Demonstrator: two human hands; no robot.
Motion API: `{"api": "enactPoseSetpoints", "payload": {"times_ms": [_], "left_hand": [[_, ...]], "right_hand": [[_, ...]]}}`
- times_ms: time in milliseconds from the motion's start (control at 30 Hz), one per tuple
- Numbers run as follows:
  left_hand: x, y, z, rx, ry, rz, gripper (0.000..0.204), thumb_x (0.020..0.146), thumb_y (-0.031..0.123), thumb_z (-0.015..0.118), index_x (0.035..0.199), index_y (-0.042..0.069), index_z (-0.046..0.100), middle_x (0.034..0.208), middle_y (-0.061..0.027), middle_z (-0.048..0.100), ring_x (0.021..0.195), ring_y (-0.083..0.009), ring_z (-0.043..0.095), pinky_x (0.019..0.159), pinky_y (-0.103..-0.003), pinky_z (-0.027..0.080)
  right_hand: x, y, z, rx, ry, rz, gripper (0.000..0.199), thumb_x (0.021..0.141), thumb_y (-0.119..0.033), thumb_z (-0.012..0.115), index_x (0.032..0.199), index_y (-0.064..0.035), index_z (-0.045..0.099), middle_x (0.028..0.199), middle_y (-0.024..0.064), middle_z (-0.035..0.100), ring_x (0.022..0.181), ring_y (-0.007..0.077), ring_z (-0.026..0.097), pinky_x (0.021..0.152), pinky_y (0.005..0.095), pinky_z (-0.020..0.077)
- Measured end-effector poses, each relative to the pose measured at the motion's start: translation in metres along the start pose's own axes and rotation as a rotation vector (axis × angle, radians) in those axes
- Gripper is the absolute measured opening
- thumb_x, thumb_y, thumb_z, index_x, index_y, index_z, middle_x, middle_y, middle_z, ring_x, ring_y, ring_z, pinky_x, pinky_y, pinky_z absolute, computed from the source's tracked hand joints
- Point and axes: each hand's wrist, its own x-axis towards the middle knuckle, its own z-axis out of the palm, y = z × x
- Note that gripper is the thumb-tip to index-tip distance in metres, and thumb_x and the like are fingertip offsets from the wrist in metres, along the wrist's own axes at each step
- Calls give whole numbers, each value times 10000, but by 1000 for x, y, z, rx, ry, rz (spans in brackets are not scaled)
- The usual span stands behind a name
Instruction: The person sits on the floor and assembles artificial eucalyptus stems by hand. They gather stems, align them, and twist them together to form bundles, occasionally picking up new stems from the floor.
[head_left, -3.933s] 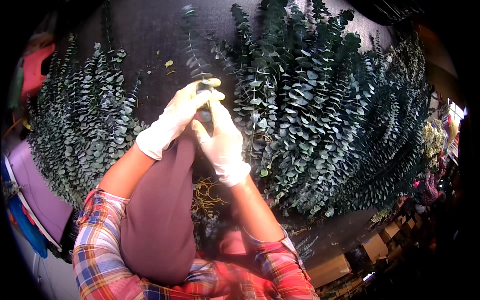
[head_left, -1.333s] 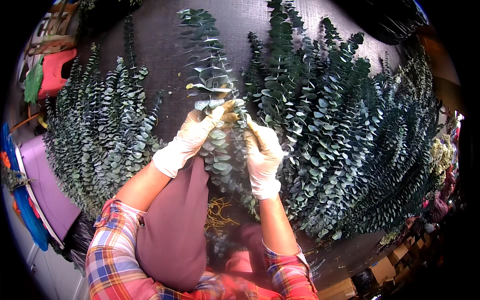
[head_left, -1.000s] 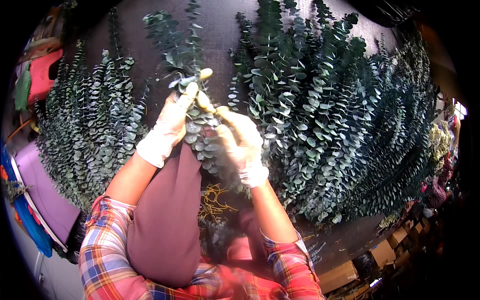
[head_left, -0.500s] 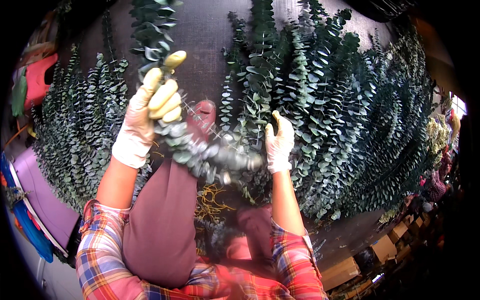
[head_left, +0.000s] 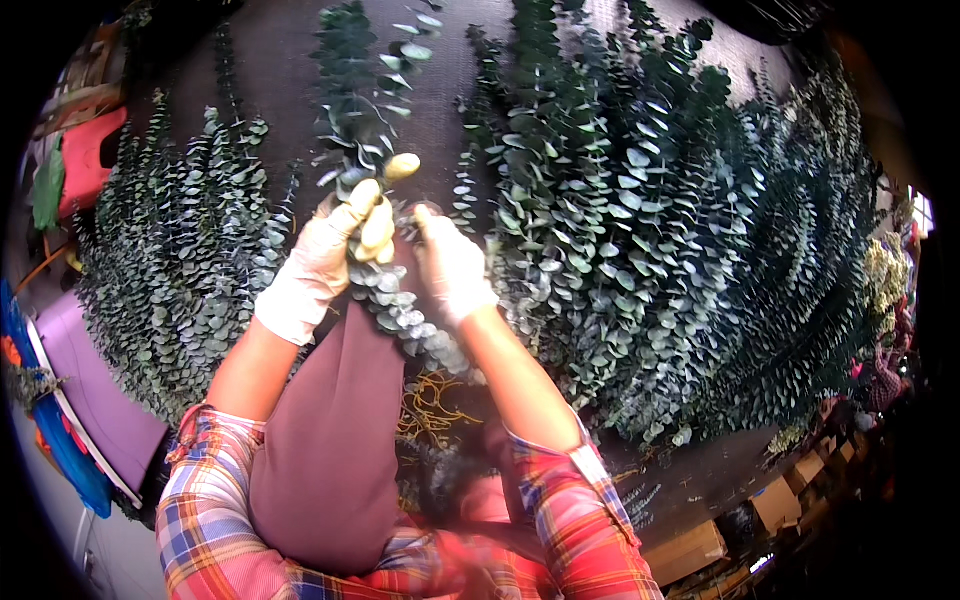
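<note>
My left hand (head_left: 322,252), in a whitish glove with yellow fingers, is closed around a small bunch of eucalyptus stems (head_left: 345,75). The leafy tops reach away from me, and the lower leaves (head_left: 410,318) trail down to the right over my leg. Close beside it is my right hand (head_left: 455,268), also gloved, with its fingers curled in near the bunch. What lies between those fingers is hidden.
Eucalyptus branches lie in a broad mass at right (head_left: 630,220) and a smaller one at left (head_left: 185,240) on the dark surface (head_left: 430,110). Yellow ties (head_left: 430,405) lie between my legs. A purple container (head_left: 95,370) and red chair (head_left: 88,165) stand left; cardboard boxes (head_left: 685,550) lower right.
My left hand has moved right with the bunch. My right hand has come left from beside the large pile to the bunch, and its fingers have curled.
</note>
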Motion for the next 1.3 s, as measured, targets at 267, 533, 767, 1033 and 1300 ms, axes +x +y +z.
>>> {"api": "enactPoseSetpoints", "payload": {"times_ms": [267,533,767,1033,1300], "left_hand": [[4,-18,5,141,95,-61,558,986,264,602,1439,-2,415,926,-39,697,794,-123,667,737,-263,549],[6,-16,5,186,216,37,477,937,278,680,1310,10,552,1168,-111,677,949,-173,666,841,-348,570],[11,-21,7,129,-6,43,700,898,296,699,1452,-3,394,1341,-196,579,1207,-282,590,994,-372,507],[-1,-14,19,233,-50,15,622,975,291,603,1479,13,367,1367,-168,566,1223,-223,564,1044,-364,442],[-3,-25,15,281,-123,-30,548,1000,257,559,1467,23,395,1356,-141,576,1229,-243,564,1046,-383,450]], "right_hand": [[-20,-2,-91,930,399,238,332,980,-181,627,1296,-82,608,928,-32,654,745,54,565,687,213,479],[-55,-25,-80,886,179,-14,240,995,-66,548,1225,-27,607,1086,54,632,833,105,591,770,251,505],[-75,-22,-80,739,-112,122,372,976,-122,570,1337,-37,546,1104,89,647,967,197,615,914,306,478],[-57,-10,-82,1272,-416,364,264,948,-166,583,1189,-59,604,869,-48,578,727,38,508,648,196,421],[-62,-5,-78,1342,-359,399,159,929,-198,633,1017,-68,614,807,-35,595,703,48,545,639,204,438]]}}
